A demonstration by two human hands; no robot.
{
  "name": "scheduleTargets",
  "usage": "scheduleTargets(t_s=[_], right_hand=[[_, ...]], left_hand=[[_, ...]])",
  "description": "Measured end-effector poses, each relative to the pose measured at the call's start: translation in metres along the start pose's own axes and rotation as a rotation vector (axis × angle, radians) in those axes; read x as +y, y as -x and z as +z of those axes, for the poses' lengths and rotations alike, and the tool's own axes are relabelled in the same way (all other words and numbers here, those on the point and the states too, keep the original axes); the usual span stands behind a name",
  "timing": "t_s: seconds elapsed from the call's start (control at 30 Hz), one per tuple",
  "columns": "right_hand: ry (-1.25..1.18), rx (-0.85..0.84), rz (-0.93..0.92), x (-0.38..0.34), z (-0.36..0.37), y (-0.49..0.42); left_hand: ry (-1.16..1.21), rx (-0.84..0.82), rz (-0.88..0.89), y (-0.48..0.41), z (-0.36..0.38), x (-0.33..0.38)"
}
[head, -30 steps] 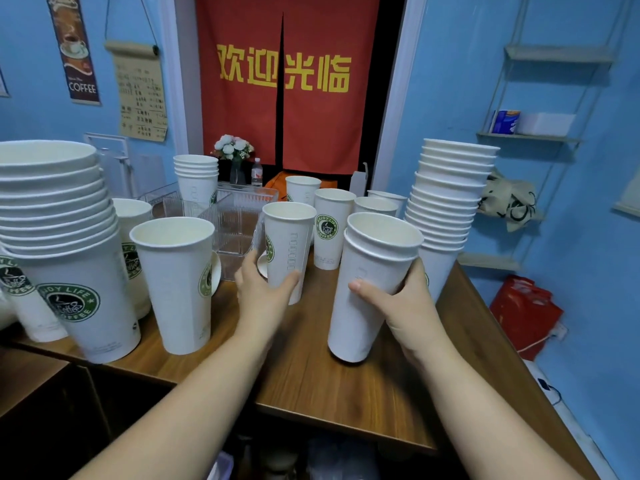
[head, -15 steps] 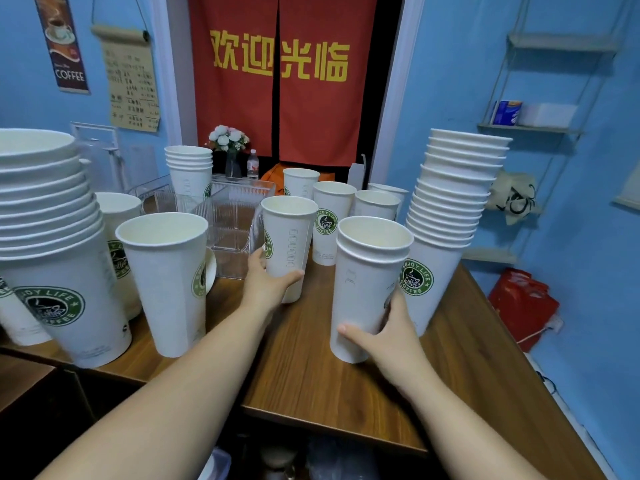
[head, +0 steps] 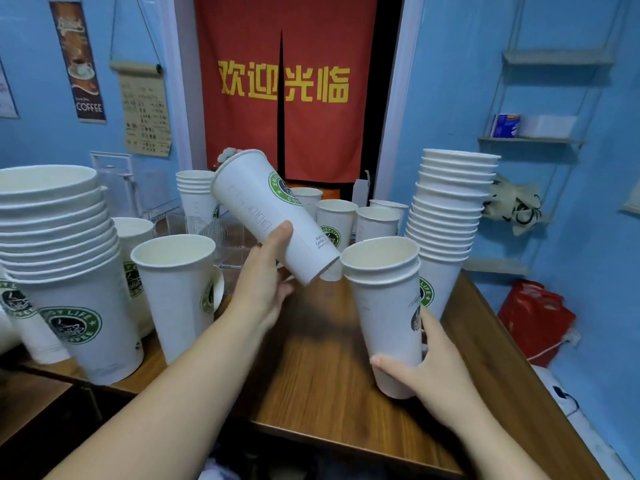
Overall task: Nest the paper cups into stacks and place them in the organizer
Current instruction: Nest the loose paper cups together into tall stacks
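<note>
My left hand (head: 265, 282) grips a tall white paper cup (head: 266, 213) with a green logo, lifted off the table and tilted, its base pointing toward a short stack of nested cups (head: 388, 306). My right hand (head: 426, 372) holds that stack near its base, tilted left. A tall nested stack (head: 446, 220) stands right behind it. Another large stack (head: 65, 258) fills the left edge. Loose single cups (head: 337, 220) stand at the back. The clear plastic organizer (head: 207, 226) sits at the back left, partly hidden by cups.
A single tall cup (head: 178, 292) stands left of my left hand on the wooden table (head: 318, 375). A small stack (head: 195, 192) rests by the organizer. A red bag (head: 535, 317) lies on the floor to the right. A red curtain hangs behind.
My left hand has lifted the single cup off the table and tilted it rightward. My right hand has tilted the short stack to the left.
</note>
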State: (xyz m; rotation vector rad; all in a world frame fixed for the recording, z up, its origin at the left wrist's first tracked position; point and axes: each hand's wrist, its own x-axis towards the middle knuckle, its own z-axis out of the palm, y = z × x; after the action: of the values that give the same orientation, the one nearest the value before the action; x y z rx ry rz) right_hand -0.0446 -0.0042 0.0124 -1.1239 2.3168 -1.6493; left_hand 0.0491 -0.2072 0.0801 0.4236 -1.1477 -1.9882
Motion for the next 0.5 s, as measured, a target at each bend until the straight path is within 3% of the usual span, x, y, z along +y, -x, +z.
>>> scheduleTargets(t_s=[0.2,0.5], right_hand=[[0.049,-0.023,-0.024,0.0,-0.014,-0.002],[0.273,0.016,-0.026,0.011,-0.021,-0.005]], left_hand=[[0.139,-0.026,-0.042,0.013,0.024,0.01],[0.062,-0.024,-0.038,0.015,0.037,0.001]])
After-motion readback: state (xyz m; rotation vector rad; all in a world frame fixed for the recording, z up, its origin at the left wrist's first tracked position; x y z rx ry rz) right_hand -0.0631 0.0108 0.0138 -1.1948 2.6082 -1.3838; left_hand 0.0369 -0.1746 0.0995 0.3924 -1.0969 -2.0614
